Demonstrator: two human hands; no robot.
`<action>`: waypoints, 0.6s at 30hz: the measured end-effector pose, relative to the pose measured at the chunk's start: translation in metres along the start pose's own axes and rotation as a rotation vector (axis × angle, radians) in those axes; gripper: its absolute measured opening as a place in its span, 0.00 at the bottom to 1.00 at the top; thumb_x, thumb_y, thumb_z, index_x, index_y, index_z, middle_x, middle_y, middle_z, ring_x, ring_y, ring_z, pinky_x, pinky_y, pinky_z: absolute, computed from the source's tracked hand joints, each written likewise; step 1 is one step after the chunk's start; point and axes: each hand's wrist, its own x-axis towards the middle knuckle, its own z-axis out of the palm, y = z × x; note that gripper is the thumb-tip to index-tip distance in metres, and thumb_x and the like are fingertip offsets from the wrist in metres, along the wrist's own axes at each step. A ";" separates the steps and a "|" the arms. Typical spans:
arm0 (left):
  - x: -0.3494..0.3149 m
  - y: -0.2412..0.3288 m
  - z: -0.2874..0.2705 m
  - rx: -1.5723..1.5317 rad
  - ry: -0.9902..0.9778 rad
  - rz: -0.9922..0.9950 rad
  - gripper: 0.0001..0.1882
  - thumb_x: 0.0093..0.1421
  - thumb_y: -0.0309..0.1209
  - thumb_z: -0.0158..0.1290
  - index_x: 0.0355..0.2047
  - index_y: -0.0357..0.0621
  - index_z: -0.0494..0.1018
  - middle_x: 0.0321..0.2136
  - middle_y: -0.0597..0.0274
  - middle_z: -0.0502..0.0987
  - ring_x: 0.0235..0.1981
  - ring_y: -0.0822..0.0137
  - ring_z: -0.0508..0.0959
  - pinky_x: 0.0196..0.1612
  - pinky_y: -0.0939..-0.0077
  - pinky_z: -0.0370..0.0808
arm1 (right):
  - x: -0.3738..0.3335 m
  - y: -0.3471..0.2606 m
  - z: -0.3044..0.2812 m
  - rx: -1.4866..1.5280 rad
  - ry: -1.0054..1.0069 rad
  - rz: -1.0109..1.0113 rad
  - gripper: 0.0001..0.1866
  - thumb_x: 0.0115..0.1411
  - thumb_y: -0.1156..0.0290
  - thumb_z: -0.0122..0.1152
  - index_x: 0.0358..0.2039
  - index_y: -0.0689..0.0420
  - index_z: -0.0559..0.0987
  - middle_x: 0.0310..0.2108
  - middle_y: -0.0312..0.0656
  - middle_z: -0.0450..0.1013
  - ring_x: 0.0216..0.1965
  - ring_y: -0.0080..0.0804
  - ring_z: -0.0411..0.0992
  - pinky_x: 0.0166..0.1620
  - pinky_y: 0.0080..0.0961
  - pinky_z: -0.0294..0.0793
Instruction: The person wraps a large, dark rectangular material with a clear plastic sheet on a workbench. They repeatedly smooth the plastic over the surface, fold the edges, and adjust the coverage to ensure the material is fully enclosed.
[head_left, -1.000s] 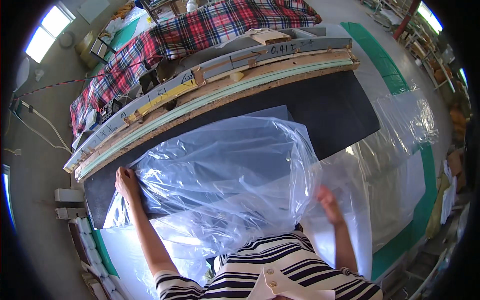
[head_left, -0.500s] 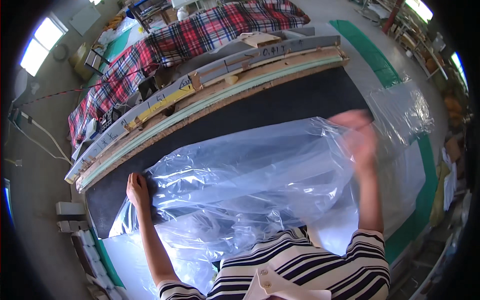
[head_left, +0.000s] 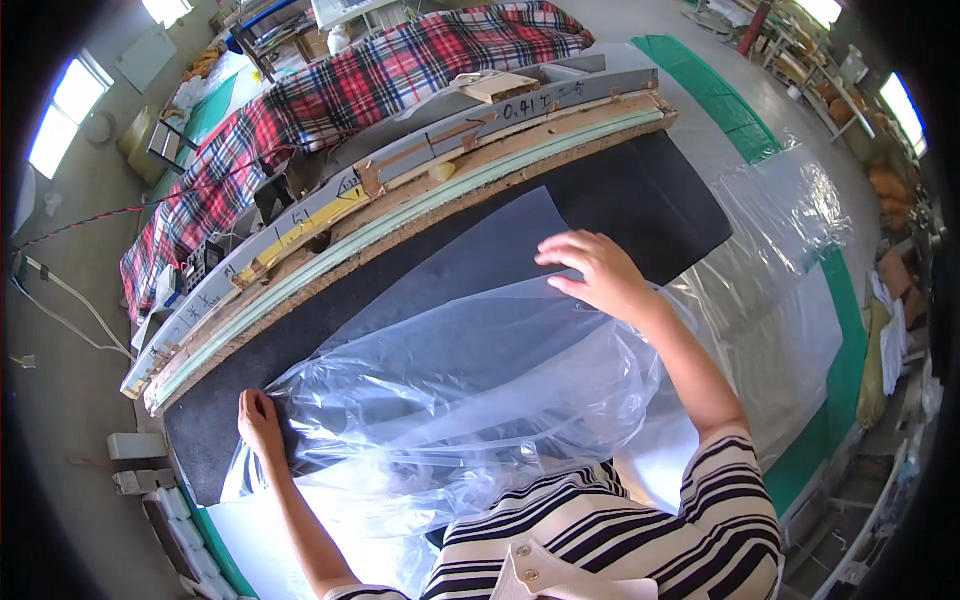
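Observation:
Clear plastic film (head_left: 470, 375) lies crumpled and shiny over the near part of a black-topped table (head_left: 640, 190), hanging down toward my body. One smooth flap of it reaches farther out across the black surface. At the film's left corner, my left hand (head_left: 260, 425) rests low on the black top, its fingers curled in on the film's edge. My right hand (head_left: 595, 272) hovers above the film right of centre. Its fingers are apart, with the thumb separate, and nothing shows between them.
Along the table's far edge runs a wooden ledge with a pale green strip (head_left: 400, 225) and a long grey bar (head_left: 430, 145) with handwritten marks. Behind it is a red plaid cloth (head_left: 400, 70). More clear film (head_left: 790, 200) covers the right side; white boxes (head_left: 138, 447) stand at left.
My right hand has moved left and inward from the film's right end, and its fingers have spread. A flap of film now extends farther across the black top. The left hand stays at its corner.

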 end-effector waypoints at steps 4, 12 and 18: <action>-0.002 -0.001 -0.005 -0.010 0.044 -0.003 0.04 0.55 0.25 0.46 0.25 0.38 0.66 0.22 0.52 0.68 0.22 0.54 0.70 0.27 0.66 0.67 | 0.001 -0.003 -0.008 0.143 -0.133 -0.019 0.27 0.43 0.63 0.67 0.44 0.52 0.70 0.49 0.36 0.65 0.49 0.34 0.65 0.50 0.32 0.63; 0.000 0.007 -0.002 -0.023 0.033 -0.005 0.04 0.54 0.25 0.46 0.24 0.38 0.65 0.22 0.53 0.68 0.22 0.55 0.70 0.26 0.67 0.67 | -0.050 0.026 -0.025 -0.024 0.112 0.327 0.08 0.45 0.72 0.63 0.26 0.56 0.73 0.35 0.36 0.73 0.38 0.36 0.71 0.44 0.29 0.67; -0.002 0.001 -0.006 -0.008 0.009 -0.050 0.04 0.55 0.25 0.46 0.25 0.38 0.65 0.22 0.52 0.67 0.22 0.55 0.70 0.26 0.67 0.67 | 0.004 0.008 -0.040 -0.197 0.195 0.283 0.03 0.49 0.72 0.58 0.23 0.56 0.74 0.22 0.40 0.71 0.26 0.40 0.71 0.29 0.38 0.67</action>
